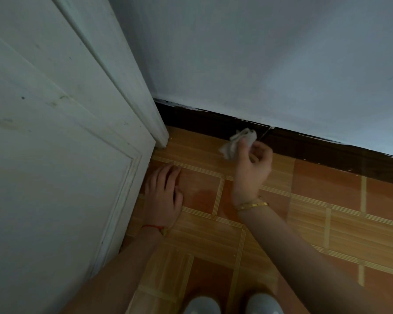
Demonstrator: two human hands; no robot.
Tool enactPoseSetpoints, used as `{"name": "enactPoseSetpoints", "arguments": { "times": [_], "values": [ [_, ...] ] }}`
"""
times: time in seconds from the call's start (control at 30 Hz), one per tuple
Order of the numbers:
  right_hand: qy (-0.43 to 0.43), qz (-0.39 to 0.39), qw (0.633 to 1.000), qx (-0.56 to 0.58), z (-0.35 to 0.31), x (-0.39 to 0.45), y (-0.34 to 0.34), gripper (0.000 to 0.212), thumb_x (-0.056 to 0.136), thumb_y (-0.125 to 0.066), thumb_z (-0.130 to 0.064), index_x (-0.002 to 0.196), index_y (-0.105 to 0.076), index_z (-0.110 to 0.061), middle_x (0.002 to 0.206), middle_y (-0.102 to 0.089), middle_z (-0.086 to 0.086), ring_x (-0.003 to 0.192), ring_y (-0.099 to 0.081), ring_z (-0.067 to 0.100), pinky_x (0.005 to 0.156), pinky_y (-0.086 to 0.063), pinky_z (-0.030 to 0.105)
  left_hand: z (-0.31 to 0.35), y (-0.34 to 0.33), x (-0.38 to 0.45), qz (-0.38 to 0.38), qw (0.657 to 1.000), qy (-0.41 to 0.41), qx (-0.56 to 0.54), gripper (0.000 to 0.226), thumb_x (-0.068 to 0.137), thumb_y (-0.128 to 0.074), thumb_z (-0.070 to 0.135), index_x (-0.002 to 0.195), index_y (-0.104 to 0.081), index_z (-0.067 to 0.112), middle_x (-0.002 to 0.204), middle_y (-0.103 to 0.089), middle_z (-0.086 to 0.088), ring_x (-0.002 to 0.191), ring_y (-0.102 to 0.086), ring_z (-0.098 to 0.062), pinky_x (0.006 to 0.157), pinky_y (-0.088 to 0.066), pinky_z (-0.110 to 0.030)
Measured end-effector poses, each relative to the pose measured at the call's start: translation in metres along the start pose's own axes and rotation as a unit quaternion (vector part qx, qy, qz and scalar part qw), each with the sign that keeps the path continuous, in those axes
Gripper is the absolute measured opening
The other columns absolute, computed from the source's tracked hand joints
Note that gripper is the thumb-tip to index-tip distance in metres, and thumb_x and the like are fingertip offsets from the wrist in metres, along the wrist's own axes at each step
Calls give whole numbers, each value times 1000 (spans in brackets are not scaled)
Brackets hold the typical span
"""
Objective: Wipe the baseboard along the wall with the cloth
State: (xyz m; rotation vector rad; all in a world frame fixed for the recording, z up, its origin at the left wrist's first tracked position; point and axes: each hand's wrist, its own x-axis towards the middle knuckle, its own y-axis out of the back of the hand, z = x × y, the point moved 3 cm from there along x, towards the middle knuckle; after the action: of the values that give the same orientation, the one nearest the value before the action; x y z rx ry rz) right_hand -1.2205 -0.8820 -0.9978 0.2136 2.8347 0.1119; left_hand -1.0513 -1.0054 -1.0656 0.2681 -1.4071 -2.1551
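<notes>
— What am I looking at from back here?

— Biggest first: the pale blue-grey painted wall (270,60), then the white panelled wooden door (55,137) on the left, meeting it at the corner. Below them is the orange and tan tiled floor (327,211). Along the foot of the wall runs the dark brown baseboard strip (315,148), with ragged paint along its top edge.

— And the person?

— Crouched, grey shoes (232,302) at the bottom of view. The left hand (163,196) lies flat on the floor beside the door, fingers spread, gripping nothing; it looks like a brace. The right hand (252,164), a gold bracelet (252,203) at its wrist, is closed around the small crumpled white cloth (238,141).

— Where is the cloth exactly?

— It bunches out past the fingertips, up and to the left of the hand, its top against the face of the baseboard or right at it; I can't tell whether it presses on.

— How would it handle?

— I'd judge it light, soft and limp, so it folds wherever it's pinched. Wadded in the fingers with a pad left proud seems the right hold, letting it mould to the strip.
</notes>
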Motion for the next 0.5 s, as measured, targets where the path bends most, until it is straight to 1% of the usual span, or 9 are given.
{"name": "enactPoseSetpoints", "arguments": {
  "times": [0.1, 0.13, 0.17, 0.27, 0.33, 0.4, 0.47, 0.5],
  "values": [
    [20, -3, 999, -35, 2, -12, -38, 31, 76, -76, -27, 98, -56, -20, 98, -60, 5, 86, -61, 17, 76, -56, 41, -1, 0, 1, -4, 1000, 3, 3, 51, 89, -44, 18, 137, -56, 10, 143, -52, -11, 131, -45, -29, 111, -37, -49],
    [26, -10, 999, -44, 4, -18, -50, 33, 73, -78, -28, 96, -55, -22, 99, -59, 7, 87, -60, 18, 77, -55, 44, -1, 0, 0, -4, 1000, 1, 2, 51, 89, -44, 17, 137, -57, 9, 144, -52, -12, 131, -45, -29, 111, -37, -49],
    [30, -20, 998, -45, 4, -24, -60, 34, 72, -79, -28, 95, -55, -23, 100, -58, 8, 87, -60, 17, 78, -54, 44, -1, 0, 0, -3, 1000, -2, 0, 51, 89, -44, 17, 137, -57, 9, 144, -52, -12, 131, -45, -30, 112, -36, -48],
    [29, -25, 999, -36, 5, -28, -67, 33, 71, -80, -25, 95, -57, -20, 100, -57, 7, 85, -57, 13, 79, -53, 38, -2, 0, 1, 0, 1000, -4, -9, 51, 88, -44, 18, 137, -56, 10, 145, -51, -11, 132, -44, -29, 113, -35, -48],
    [31, 2, 999, -29, 4, -19, -56, 30, 73, -79, -26, 94, -59, -19, 96, -59, 7, 82, -58, 13, 74, -54, 35, -2, 0, 0, 0, 1000, -2, -12, 51, 88, -44, 17, 138, -55, 10, 145, -51, -11, 132, -44, -29, 113, -35, -48],
    [27, 39, 999, -9, 3, -7, -37, 25, 76, -77, -23, 93, -59, -17, 89, -60, 1, 76, -58, 8, 66, -51, 26, -2, 0, 0, 0, 1000, -2, -16, 52, 88, -45, 16, 139, -55, 11, 145, -50, -10, 132, -44, -29, 113, -35, -49],
    [20, 65, 997, 20, 2, 1, -20, 23, 79, -75, -17, 95, -58, -13, 86, -57, -5, 74, -56, 3, 62, -49, 16, -2, 0, 1, 0, 1000, -1, -21, 52, 88, -45, 16, 139, -55, 10, 145, -50, -11, 133, -44, -29, 112, -37, -52],
    [21, 69, 997, 29, 1, 3, -16, 23, 80, -74, -16, 96, -58, -12, 86, -57, -4, 74, -56, 4, 62, -49, 14, -2, -1, 1, 1, 1000, 0, -23, 52, 88, -45, 17, 139, -55, 11, 145, -50, -11, 132, -44, -30, 111, -37, -53]
  ]
}}
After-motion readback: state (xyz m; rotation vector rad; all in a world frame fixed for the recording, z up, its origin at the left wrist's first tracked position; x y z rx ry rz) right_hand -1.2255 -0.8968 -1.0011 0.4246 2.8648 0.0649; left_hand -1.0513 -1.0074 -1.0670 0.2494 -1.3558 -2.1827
